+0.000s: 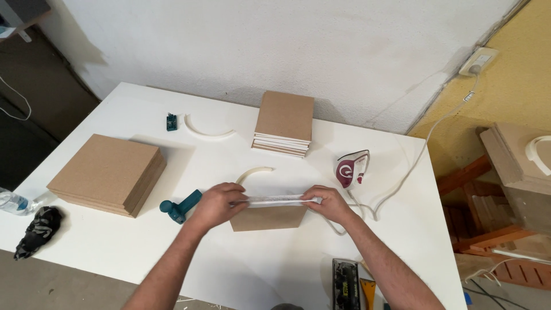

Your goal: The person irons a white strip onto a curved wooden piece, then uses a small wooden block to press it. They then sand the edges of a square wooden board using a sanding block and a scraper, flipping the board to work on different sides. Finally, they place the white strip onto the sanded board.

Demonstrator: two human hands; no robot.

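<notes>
Black-and-yellow tool (346,284) lies at the worktop's near edge. Mid-worktop, left hand (215,204) and right hand (330,204) pinch opposite ends of a white edging strip (274,200) along an upright brown board (268,217). Strip appears light, flexible; hold by the ends.

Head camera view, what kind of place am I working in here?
Probably a small home woodworking or furniture workshop. Stacks of brown fibreboard panels sit on a white table, both hands stretch white edge banding over a panel, and an iron stands plugged in nearby.
</notes>
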